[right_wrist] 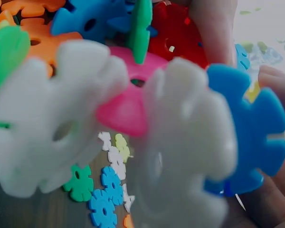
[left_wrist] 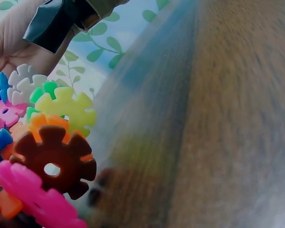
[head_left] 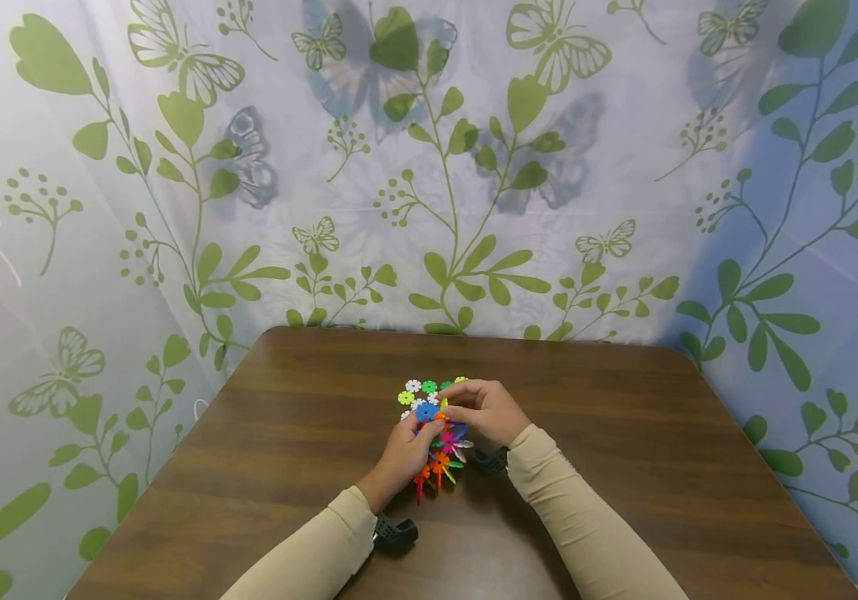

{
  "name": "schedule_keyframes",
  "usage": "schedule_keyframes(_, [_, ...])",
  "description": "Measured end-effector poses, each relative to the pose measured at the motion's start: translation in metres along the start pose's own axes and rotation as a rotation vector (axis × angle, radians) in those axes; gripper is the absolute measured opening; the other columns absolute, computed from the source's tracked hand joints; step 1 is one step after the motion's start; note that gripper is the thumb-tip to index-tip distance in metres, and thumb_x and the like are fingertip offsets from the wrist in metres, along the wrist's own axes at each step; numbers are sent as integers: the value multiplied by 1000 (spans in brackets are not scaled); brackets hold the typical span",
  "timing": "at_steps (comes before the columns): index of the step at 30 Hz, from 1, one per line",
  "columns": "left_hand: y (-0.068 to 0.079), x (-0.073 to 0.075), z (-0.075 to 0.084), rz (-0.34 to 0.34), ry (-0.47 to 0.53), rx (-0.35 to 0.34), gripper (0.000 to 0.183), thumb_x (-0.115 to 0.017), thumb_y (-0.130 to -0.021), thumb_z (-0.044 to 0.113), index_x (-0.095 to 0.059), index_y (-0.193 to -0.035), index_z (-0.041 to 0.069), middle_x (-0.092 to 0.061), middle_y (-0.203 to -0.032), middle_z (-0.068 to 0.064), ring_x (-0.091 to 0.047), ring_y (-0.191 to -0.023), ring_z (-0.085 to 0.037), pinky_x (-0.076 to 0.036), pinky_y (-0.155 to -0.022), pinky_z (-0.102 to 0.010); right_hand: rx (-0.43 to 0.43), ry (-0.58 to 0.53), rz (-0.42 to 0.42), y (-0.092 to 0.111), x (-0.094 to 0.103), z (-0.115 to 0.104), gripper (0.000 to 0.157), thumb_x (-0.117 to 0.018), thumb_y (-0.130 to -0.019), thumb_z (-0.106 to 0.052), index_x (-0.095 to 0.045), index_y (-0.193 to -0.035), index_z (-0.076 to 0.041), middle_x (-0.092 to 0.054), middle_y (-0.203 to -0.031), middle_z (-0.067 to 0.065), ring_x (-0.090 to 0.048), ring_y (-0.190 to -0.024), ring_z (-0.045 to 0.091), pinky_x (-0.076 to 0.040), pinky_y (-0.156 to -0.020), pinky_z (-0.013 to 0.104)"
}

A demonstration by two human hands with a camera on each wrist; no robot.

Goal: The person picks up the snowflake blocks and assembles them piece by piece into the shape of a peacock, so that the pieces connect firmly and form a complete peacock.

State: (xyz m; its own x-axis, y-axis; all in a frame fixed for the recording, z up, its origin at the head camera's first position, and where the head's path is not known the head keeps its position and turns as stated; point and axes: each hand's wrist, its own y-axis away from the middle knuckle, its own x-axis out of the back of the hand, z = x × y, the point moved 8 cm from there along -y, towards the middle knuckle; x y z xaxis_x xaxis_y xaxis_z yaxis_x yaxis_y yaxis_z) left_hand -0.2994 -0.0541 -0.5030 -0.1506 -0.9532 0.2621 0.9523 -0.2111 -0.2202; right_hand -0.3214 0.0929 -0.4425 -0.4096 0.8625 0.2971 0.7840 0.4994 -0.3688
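Soft light, tabletop (head_left: 466,542) glare, white discs (right_wrist: 190,123) blurred

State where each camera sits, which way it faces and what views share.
Head: on the head, facing forward and down over the wooden table; shows left hand, right hand and sleeves.
Left wrist: on that wrist, facing the joined flower discs; shows a palm and black wrist band.
Right wrist: on that wrist, facing the same joined flower discs close up; shows fingers.
Shared: head and right wrist both show loose flower discs lying on the table.
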Motion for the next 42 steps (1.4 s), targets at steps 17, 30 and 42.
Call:
schedule_keyframes(17, [-4, 5, -16, 62, 387, 164, 41, -58, -110, 31, -58, -131, -4, -69, -107, -10, -68, -93, -20, -57, -87, -33, -25, 65, 200, 3, 27, 14, 24, -68, -105, -14, -74, -128, -8, -73, -120, 7, -70, -103, 35, -57, -87, 35])
schedule_keyframes(30, [-9, 4, -17, 128, 589, 148, 37, -46, -110, 18, -44, -139, -5, -59, -121, -13, -60, -107, -23, -49, -97, -34, -254, 271, 179, 13, 40, 69, 44, -73, -103, -23, -65, -139, 1, -67, -134, 15, -64, -120, 34, -50, -101, 52])
schedule_keyframes(42, [-11, 5, -24, 121, 702, 216, 57, -50, -114, 30, -28, -156, -2, -47, -151, -26, -52, -135, -36, -40, -114, -51, -204, 508, 58, -8, 34, 92, 50, -70, -104, -16, -55, -148, 4, -54, -150, 23, -44, -141, 45, -32, -116, 61])
